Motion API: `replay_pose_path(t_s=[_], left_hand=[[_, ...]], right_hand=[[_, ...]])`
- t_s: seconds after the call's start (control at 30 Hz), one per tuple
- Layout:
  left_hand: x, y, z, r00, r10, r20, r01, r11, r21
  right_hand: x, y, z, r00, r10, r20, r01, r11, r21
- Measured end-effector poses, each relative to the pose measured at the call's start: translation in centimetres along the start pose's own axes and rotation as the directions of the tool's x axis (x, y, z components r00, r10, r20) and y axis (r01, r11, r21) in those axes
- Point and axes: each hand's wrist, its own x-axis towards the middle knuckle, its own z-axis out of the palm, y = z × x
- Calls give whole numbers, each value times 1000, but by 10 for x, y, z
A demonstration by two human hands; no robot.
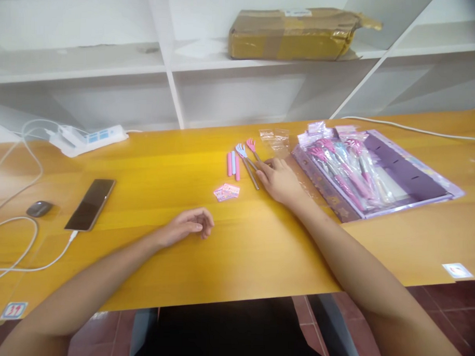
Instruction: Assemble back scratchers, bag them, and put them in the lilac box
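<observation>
My left hand (pixel 189 224) rests on the table with its fingers loosely curled and nothing in it. My right hand (pixel 279 180) has its fingertips closed on the metal rod of a back scratcher with a pink hand-shaped head (pixel 251 145). Beside it lies another back scratcher with a light-blue head (pixel 241 150), its rod pointing towards me. Left of these are two pink grip sleeves (pixel 229 164) and a light-blue grip sleeve (pixel 233 163). Small pink printed cards (pixel 226 192) lie overlapping nearer to me. Clear plastic bags (pixel 275 140) lie behind my right hand.
A purple display box (pixel 417 158) on the right holds several bagged back scratchers (pixel 349 169). On the left are a phone (pixel 90 205) on a white cable, a dark mouse-like object (pixel 39 208) and a power strip (pixel 93 139). A taped carton (pixel 293 37) sits on the shelf.
</observation>
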Motion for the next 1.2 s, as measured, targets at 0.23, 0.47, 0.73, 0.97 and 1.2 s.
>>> replay_pose_path(t_s=[0.23,0.47,0.73,0.97,1.2], left_hand=[[1,-1,-2,1000,-7,10,7,1000,2],[1,-1,-3,1000,-26,7,26,1000,4],[1,1,-1,1000,-28,12,28,1000,-1],[1,0,-3,999,-35,10,35,999,10],[1,0,-2,999,-39,15,39,999,18]], right_hand=[[3,-5,9,996,75,-40,-77,996,-52],[12,4,24,983,162,-81,-160,986,38],[23,28,30,944,319,-84,-302,938,170],[18,24,18,920,391,-26,-391,920,-11],[12,-21,-10,966,243,89,-242,970,-18]])
